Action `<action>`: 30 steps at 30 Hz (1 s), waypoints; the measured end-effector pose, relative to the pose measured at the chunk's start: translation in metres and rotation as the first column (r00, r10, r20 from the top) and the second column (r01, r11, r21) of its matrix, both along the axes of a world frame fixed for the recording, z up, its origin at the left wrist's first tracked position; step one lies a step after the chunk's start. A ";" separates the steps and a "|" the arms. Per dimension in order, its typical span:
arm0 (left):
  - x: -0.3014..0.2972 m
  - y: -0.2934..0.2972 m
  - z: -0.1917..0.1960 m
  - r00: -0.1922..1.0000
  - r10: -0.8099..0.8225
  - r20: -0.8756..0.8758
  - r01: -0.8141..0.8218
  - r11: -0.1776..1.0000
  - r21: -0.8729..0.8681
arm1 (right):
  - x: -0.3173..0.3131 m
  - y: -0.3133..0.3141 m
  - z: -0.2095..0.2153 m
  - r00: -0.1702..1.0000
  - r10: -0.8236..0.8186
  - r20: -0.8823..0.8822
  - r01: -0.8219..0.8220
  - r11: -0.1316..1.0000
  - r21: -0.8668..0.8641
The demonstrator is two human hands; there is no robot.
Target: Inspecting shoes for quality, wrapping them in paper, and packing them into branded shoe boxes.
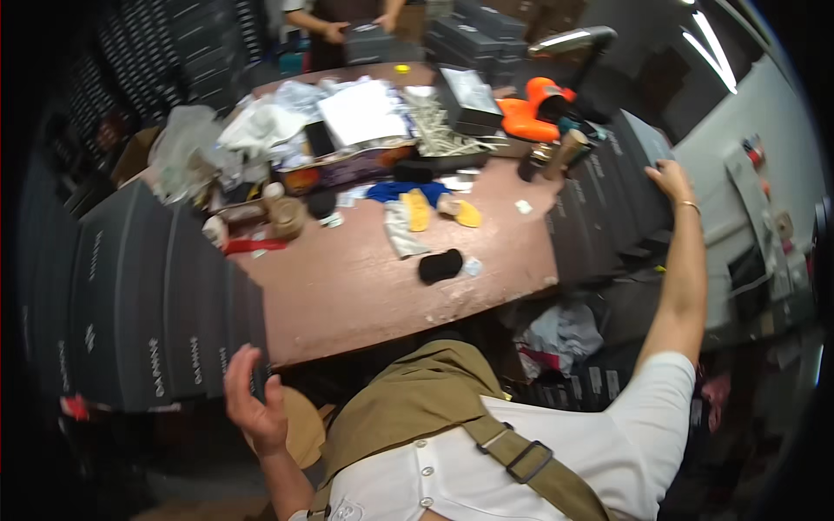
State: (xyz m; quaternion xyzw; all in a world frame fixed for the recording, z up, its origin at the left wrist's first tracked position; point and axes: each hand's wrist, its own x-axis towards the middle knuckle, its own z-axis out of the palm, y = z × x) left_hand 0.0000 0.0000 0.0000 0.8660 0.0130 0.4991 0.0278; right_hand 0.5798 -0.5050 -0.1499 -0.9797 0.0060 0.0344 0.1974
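At the right, my right hand reaches to the upper end of a dark grey cardboard box in a row of similar boxes. Its fingers are curled over that box's edge. My left hand is held up beside a row of dark grey boxes at the left. Its fingers are apart, with nothing seen in them. Between the hands, a black sponge-like pad lies near the front of the pinkish table. Behind it are a pale cloth and yellow pieces.
A long tray holds papers and pale sticks across the table. Tape rolls sit left, bottles and an orange tool right. Across the table, another person's hands hold a grey box. A white bag sits below the edge.
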 end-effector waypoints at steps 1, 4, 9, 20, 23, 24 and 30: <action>-0.025 -0.023 0.014 0.994 0.112 0.008 -0.112 0.993 0.039 | 0.007 0.012 0.006 0.983 0.121 0.140 -0.116 0.992 -0.041; -0.044 -0.075 -0.073 0.664 0.269 0.698 -0.246 0.960 -0.135 | -0.046 0.020 0.172 0.598 0.575 0.558 -0.593 0.786 -0.174; -0.147 0.017 -0.064 0.555 0.688 0.467 -0.228 0.666 -0.711 | -0.214 0.233 0.069 0.336 0.913 0.231 -0.881 0.217 0.420; -0.069 0.023 -0.082 0.832 0.480 0.279 -0.040 0.552 -0.833 | -0.364 0.409 0.102 0.338 0.936 0.095 -0.325 0.021 0.945; 0.017 -0.072 -0.082 0.916 0.204 0.345 0.196 0.522 -0.830 | -0.331 0.346 0.090 0.284 0.959 0.018 -0.151 0.026 0.988; 0.032 -0.098 -0.084 0.917 0.124 0.379 0.275 0.492 -0.826 | -0.324 0.326 0.072 0.289 0.957 0.013 -0.157 0.034 0.987; 0.039 -0.140 -0.253 0.963 -0.239 0.126 0.065 -0.251 -0.966 | -0.299 0.223 -0.111 0.486 0.867 -0.115 0.032 0.113 0.993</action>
